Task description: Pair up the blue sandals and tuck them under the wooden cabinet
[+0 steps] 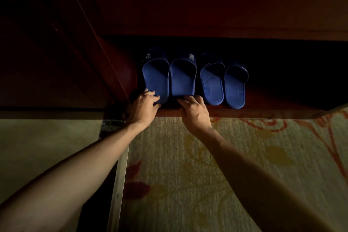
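Four blue sandals sit in a row, toes pointing into the dark recess beneath the wooden cabinet (207,5), heels toward the person. Light is dim; detail in the recess is lost.

Left hand (144,106): fingers curled over the heel of the leftmost sandal (156,77), thumb side toward the cabinet's left panel. It grips that heel edge. A small pale emblem shows on this sandal's strap.

Just right of the left hand, touching the first sandal along its side, lies the second sandal (183,77), with a matching emblem. Right hand (194,111): fingers bent down on the heel of this second sandal; the heel end is hidden under the fingers, so whether they clasp it or only press on it cannot be told.

Right of the right hand, the third sandal (211,83) and the fourth sandal (236,86) stand close together as a pair, untouched, set slightly nearer the person than the first two.

Below both wrists runs the wooden floor ledge (263,114), then a pale patterned carpet (226,165). A metal threshold strip (119,184) passes beneath the left forearm.
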